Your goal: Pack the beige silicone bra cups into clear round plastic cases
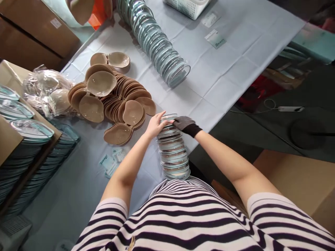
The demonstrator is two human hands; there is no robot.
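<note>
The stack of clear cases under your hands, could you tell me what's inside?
Beige pads show through the lower cases of the stack. The left hand and gloved right hand cover the top.

Count at this moment: two hands, left hand point(156, 124) bare, right hand point(186, 125) in one dark glove. One upright stack of clear cases point(173, 150), roughly a dozen, exact number not readable. One long toppled row of clear cases point(154, 42), too many to count. One heap of beige cups point(112, 97), several dozen. One white basket point(187, 6). Two labels point(215, 38) near the basket; about three leaflets point(111, 162) by the left forearm. One bag point(47, 90) of cups.
</note>
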